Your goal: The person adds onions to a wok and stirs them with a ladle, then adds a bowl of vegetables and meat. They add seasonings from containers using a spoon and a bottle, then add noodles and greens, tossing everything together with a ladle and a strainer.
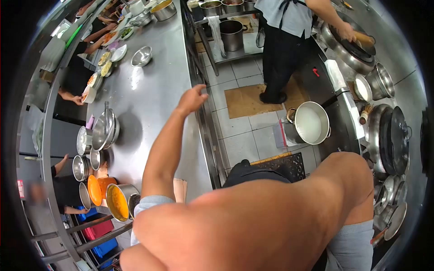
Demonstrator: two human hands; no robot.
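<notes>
My left hand point(193, 98) reaches forward over the edge of the steel worktable point(158, 90), above the floor gap. Its fingers are loosely bent and apart, and nothing shows in them. Very close to the camera, my right hand point(181, 230) and forearm fill the lower middle of the view. The right elbow is bent at the right, and the fingers are too near and cut off to make out. Beyond my right arm, a large pot point(312, 123) of whitish liquid stands low beside the stove. A steel bowl point(141, 56) sits on the worktable.
A co-worker in black trousers point(282, 54) stands ahead at the stove, with one hand on a wok point(348, 43). Lidded woks point(395, 140) line the right side. Steel bowls point(106, 131) and a pot of orange liquid point(118, 202) are at left. Other people work across the table.
</notes>
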